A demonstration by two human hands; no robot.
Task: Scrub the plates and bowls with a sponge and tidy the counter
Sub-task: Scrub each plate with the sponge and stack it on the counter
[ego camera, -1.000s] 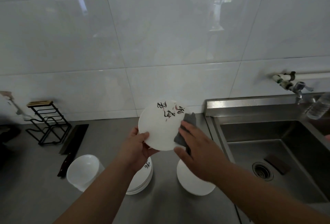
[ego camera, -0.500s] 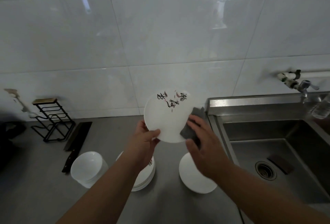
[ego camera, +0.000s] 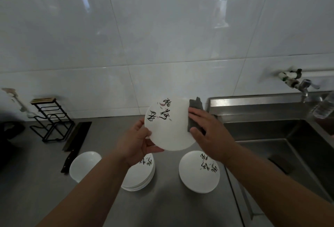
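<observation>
White plate in left hand, sponge under right hand

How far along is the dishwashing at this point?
Possibly done: one white calligraphy plate lies alone beside the steel sink. In hand: the left hand holds a matching plate while the right hand presses a dark grey sponge against its rim. Left: a stack of plates, a white bowl, and a black-handled cleaver lying on the grey counter.
</observation>
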